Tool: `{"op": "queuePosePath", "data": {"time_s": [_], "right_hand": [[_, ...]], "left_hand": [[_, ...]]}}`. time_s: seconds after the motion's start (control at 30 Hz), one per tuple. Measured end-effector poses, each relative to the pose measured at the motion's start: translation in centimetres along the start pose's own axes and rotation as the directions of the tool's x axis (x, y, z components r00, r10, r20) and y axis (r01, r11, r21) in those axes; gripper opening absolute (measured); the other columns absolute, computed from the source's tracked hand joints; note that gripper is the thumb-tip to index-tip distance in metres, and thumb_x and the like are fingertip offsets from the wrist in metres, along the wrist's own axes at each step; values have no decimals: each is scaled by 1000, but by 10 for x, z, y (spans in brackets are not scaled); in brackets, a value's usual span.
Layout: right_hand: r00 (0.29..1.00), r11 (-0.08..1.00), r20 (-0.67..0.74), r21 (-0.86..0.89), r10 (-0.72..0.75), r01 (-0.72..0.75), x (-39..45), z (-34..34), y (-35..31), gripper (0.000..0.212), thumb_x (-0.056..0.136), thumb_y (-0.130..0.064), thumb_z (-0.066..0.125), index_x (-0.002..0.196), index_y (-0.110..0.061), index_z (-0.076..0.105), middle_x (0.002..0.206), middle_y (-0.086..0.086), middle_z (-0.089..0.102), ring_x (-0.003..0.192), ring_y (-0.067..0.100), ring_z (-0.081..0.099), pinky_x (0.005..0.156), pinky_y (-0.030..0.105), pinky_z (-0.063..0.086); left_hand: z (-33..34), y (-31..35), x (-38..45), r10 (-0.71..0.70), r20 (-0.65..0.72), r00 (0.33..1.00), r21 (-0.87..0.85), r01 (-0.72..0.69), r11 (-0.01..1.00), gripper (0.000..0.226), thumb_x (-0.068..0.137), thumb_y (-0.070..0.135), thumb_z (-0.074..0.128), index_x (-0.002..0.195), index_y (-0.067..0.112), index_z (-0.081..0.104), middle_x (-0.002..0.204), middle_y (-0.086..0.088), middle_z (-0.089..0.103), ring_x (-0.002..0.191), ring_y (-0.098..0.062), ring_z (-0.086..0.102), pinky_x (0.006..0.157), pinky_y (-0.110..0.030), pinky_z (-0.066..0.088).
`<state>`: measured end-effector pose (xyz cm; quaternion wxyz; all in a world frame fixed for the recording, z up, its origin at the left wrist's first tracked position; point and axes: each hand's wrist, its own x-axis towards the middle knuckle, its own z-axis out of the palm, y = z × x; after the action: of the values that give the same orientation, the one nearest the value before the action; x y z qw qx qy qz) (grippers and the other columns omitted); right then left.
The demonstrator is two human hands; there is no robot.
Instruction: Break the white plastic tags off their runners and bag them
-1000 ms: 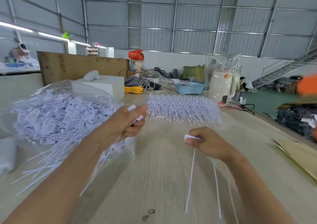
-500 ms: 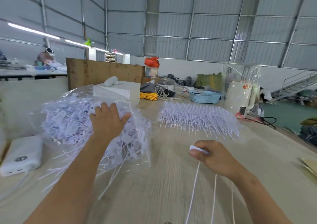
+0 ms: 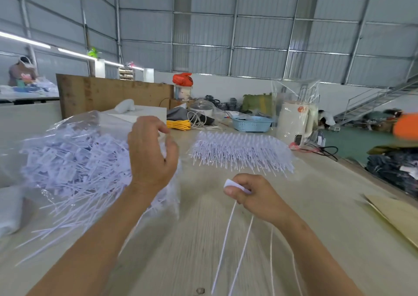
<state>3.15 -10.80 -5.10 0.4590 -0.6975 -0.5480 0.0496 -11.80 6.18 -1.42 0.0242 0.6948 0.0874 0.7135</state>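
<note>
A clear plastic bag stuffed with loose white tags lies on the left of the wooden table. My left hand hovers at the bag's right side with its fingers loosely curled and nothing in them. My right hand pinches the heads of a few white tags; their long thin tails hang toward me. Behind both hands, a wide pile of tags still on their runners lies on the table.
At the table's far end are a white box, yellow cord, a blue basket and a wrapped white appliance. Cardboard lies at the right edge and a white object at the left. A person works far left.
My left hand, which held tags a second ago, laid them flat into the bag and has now lifted back out with nothing in it. My right hand keeps pinching its tags.
</note>
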Motion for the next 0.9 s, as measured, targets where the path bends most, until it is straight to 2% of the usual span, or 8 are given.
{"op": "queuePosePath", "data": {"time_s": [0.07,0.17,0.2,0.4,0.53,0.67,0.8,0.9], "right_hand": [[1000,998,2,58,27,-27,1,1,-1,23,81,-21,71,79,-3,58,71,0,56,65,13,52,65,30,42],[999,990,7,140,31,-32,0,1,-2,24,76,-11,74,87,-11,53,76,-4,66,67,9,62,63,25,49],[999,991,25,133,26,-29,-1,0,-2,27,76,-7,73,86,-14,49,70,-6,66,61,7,61,60,23,48],[999,992,-14,116,42,-40,-1,2,-8,49,61,-14,85,89,-15,44,80,-8,54,65,0,48,57,11,38],[1000,999,-1,52,8,-8,-2,0,-5,35,71,-11,79,89,-12,49,73,-10,47,60,-2,42,57,11,36],[997,997,59,62,-47,44,-2,6,-5,38,70,-7,78,99,-20,56,82,-10,61,74,3,60,71,18,48],[998,999,-45,-3,48,-48,0,5,-4,54,70,-24,80,112,-30,46,80,-6,58,58,-2,53,58,12,42],[994,992,-18,-61,109,-110,1,0,-2,21,79,-32,73,90,-21,58,76,-5,62,58,12,61,62,28,49]], "left_hand": [[15,31,-18,-175,383,907,-190,262,946,24,87,41,47,87,18,50,78,8,53,71,-9,49,64,-22,40],[34,64,-48,-435,823,366,54,711,701,49,85,66,47,92,18,56,78,4,67,69,-12,66,66,-29,54],[38,69,-56,-433,858,277,62,780,622,47,89,59,47,92,14,59,73,1,69,64,-15,67,61,-28,55],[36,62,-54,-517,763,388,-147,883,446,17,97,16,51,84,7,58,62,-3,65,49,-13,61,46,-20,48],[33,66,-54,-505,816,282,-150,946,286,24,96,34,50,88,13,58,70,-4,67,60,-15,62,49,-23,48],[34,65,-60,-437,808,397,-151,854,497,25,94,31,55,84,9,58,53,8,58,47,-8,50,45,-21,41],[36,60,-62,-470,764,442,-230,867,441,19,95,18,54,81,8,60,57,-4,56,46,-11,46,45,-20,39],[38,59,-64,-510,727,459,-251,870,424,19,96,19,54,83,6,60,55,-2,54,50,-13,47,48,-21,41]]}}
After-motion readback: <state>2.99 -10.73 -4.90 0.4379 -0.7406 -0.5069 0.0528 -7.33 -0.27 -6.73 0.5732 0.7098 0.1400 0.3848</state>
